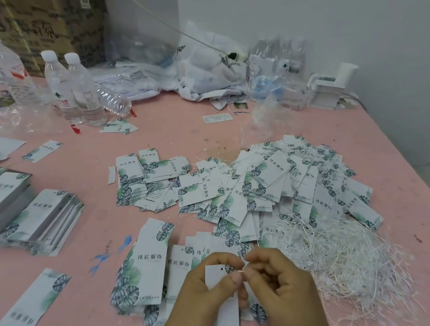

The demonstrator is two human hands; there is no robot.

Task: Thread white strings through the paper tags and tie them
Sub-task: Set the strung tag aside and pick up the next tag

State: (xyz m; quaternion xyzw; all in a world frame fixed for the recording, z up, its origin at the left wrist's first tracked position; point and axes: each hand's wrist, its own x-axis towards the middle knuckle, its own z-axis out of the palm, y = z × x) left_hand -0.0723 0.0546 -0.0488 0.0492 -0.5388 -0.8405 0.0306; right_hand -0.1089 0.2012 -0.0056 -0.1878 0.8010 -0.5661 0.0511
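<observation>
Both our hands meet above the pink table (240, 128): left hand (208, 285) fingers grip a paper tag (222, 308); right hand (282, 284) fingers pinch a white string (245, 263) at its hole.

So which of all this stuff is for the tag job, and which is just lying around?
For the job:
- the tag held in the left hand
- the thin string end pinched by the right hand
- the heap of white strings
- the tag piles on the pink table

Just lying about:
- water bottles
- cardboard box
- plastic bags

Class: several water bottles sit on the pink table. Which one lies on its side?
The capless bottle right of the two upright white-capped bottles; all others stand.
</observation>
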